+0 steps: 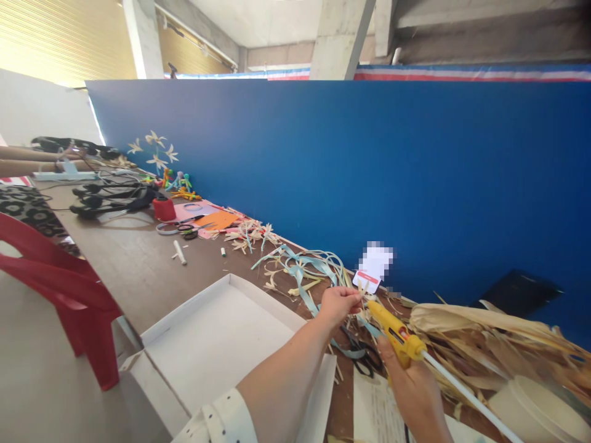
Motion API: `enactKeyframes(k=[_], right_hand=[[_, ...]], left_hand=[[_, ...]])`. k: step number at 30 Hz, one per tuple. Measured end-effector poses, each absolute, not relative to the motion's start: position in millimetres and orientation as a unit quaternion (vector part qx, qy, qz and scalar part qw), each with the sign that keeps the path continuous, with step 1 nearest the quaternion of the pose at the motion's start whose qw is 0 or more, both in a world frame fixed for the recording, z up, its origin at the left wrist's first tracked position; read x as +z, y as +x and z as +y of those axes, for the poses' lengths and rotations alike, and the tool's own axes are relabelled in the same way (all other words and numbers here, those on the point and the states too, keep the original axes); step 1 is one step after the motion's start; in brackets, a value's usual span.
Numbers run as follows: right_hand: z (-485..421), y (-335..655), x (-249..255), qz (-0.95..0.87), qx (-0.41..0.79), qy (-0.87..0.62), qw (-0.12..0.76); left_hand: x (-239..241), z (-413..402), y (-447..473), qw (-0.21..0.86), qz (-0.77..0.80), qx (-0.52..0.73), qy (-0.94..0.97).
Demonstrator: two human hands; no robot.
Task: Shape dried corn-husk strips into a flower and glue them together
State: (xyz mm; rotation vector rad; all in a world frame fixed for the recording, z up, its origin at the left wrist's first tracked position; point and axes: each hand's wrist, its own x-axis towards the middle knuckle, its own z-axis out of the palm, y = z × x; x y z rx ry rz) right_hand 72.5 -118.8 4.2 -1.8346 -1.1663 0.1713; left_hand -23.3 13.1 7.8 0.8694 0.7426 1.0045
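Note:
My left hand (339,304) is closed in a pinch on a small pale strip of dried husk (364,287). My right hand (410,384) grips a yellow hot glue gun (392,327), with its nozzle close to my left fingertips. A long white glue stick (466,389) extends from the back of the gun. Just below my hands lies a pair of black-handled scissors (368,360), partly covered by light-blue ribbon (305,289). Dried corn husks (480,320) are heaped on the right, and a printed sheet (376,400) lies under my right hand.
A white box lid (226,332) lies left of my forearm. A blue partition (323,172) borders the table. Farther left are husk flowers (159,151), a red thread spool (163,209), orange paper (216,220) and another person's arms (44,161). A red chair (60,277) stands beside the table.

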Motion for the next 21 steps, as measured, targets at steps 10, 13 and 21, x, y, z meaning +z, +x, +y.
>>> enactKeyframes(k=[10, 13, 21], right_hand=[[-117.7, 82.1, 1.9, -0.485, 0.065, -0.779, 0.393], [-118.5, 79.1, 3.3, -0.479, 0.063, -0.780, 0.399], [-118.8, 79.6, 2.8, -0.485, 0.051, -0.776, 0.400]], left_hand=[[3.9, 13.0, -20.5, 0.711, 0.338, 0.458, 0.413], [3.6, 12.7, -20.7, 0.703, 0.337, 0.463, 0.421], [1.6, 12.4, -23.0, 0.680, 0.354, 0.466, 0.441]])
